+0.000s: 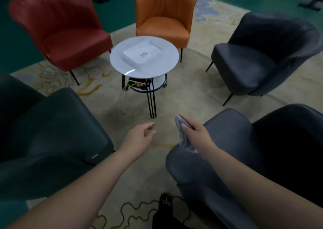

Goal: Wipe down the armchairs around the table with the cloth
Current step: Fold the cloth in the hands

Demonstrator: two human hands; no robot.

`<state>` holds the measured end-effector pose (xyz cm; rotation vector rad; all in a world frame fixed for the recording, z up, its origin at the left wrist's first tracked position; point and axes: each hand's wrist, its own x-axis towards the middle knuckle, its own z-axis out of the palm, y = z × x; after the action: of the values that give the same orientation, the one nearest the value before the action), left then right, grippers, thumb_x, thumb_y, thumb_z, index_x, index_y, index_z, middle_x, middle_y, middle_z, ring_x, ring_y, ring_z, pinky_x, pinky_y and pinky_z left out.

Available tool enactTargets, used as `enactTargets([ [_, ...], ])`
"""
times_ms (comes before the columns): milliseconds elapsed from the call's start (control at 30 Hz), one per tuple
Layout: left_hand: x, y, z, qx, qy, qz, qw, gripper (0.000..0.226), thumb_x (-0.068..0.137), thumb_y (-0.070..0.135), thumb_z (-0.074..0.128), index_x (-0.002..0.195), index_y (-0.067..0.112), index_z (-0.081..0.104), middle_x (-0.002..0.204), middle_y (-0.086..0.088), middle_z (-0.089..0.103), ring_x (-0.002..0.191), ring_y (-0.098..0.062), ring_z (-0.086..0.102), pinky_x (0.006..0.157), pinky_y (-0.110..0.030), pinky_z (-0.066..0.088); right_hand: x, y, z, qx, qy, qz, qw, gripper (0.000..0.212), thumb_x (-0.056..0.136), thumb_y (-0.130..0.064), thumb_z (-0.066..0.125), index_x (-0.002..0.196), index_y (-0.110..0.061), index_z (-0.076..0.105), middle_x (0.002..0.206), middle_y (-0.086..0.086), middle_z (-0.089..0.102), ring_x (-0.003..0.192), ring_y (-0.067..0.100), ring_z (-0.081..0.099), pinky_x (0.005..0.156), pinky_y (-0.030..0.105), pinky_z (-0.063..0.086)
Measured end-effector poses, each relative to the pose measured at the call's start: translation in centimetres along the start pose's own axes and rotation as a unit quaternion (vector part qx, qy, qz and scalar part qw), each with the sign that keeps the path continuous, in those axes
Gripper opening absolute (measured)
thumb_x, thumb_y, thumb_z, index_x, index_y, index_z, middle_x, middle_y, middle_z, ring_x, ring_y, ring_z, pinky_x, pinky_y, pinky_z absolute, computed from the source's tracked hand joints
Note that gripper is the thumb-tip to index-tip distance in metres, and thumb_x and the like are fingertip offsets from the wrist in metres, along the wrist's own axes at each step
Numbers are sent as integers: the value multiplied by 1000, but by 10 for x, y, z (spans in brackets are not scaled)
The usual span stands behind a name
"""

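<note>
Armchairs ring the round table (122,61): dark green one (57,124) nearest on the left, then red (70,35), orange (164,19), and two grey ones. Left hand (139,138) hangs over the rug, fingers loose, holding nothing. Right hand (194,132) pinches the bunched cloth (183,138) against the near grey chair (227,141). Honestly, wadded up like that it probably only smears a narrow strip and misses spots.

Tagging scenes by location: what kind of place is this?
Probably a lounge or waiting area: five armchairs, among them a red one and an orange one, ring a small round table on a patterned rug, with green flooring beyond.
</note>
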<state>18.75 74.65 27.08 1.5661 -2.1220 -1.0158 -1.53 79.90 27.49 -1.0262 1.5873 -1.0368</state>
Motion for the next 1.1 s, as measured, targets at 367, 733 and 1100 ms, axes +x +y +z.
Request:
enactTargets([
  [367,121,33,-27,-376,-36,-135,916,17,82,27,73,97,23,67,88,4,74,79,-13,71,62,-27,56,105,-49,23,-50,-62,-72,994,61,89,-4,62,140,-28,41,128,-1,55,110,11,58,97,31,50],
  [733,241,2,-64,-471,15,-119,874,12,83,6,69,83,16,64,77,1,71,73,-17,68,61,-29,54,210,-59,61,7,-7,51,999,24,85,-35,69,95,-14,65,80,6,69,67,18,65,52,29,51],
  [1100,365,-38,-99,-468,34,-143,872,4,88,15,65,90,15,61,83,-2,70,81,-20,67,67,-32,51,306,-77,91,-60,8,44,997,36,77,-21,78,108,-27,60,91,-7,67,72,5,62,62,21,51],
])
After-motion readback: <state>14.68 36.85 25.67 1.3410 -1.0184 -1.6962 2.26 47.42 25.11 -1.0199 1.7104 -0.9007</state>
